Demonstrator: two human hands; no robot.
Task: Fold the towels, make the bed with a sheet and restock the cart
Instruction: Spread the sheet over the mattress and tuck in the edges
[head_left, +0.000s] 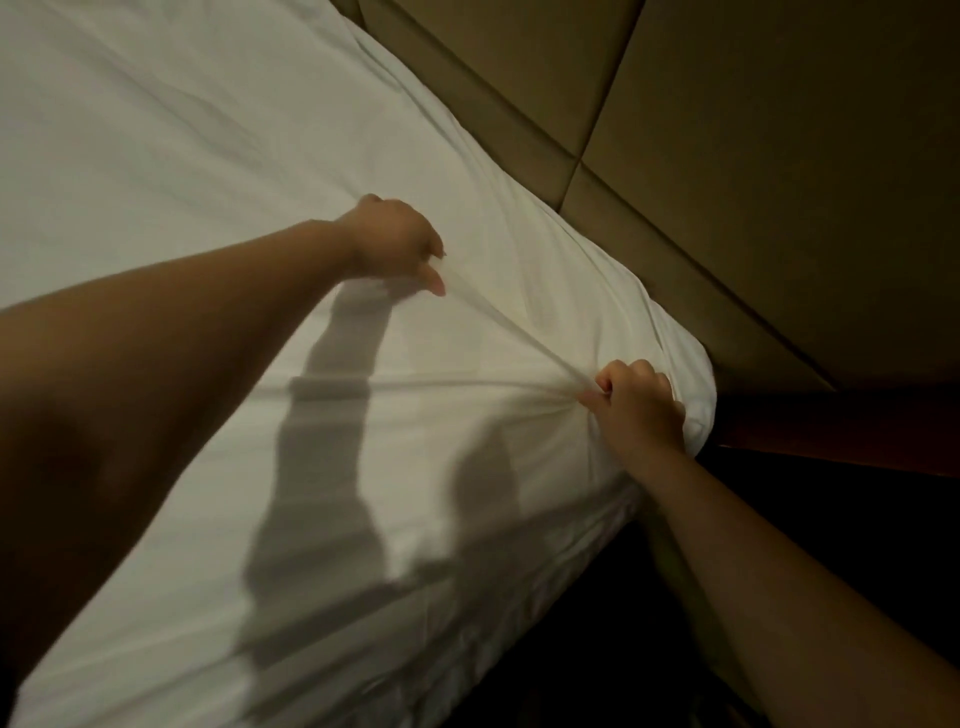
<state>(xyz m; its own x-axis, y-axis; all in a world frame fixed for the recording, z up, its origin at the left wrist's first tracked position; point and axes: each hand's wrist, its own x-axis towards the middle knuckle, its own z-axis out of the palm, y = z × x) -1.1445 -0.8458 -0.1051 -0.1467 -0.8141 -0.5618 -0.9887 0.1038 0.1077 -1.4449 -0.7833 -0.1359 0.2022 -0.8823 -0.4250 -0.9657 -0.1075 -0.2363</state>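
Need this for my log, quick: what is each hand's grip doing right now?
Left hand: closed, pinching a fold of the sheet.
Right hand: closed, gripping the same sheet where it bunches.

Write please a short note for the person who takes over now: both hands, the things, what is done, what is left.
Left hand: pinches a raised fold of the white sheet.
Right hand: grips bunched sheet near the mattress corner, by the padded headboard.
A taut ridge of sheet runs between the two hands.
Done: the sheet lies spread over the top.
Left: probably smooth and tuck this corner. The rest of the task is out of view.
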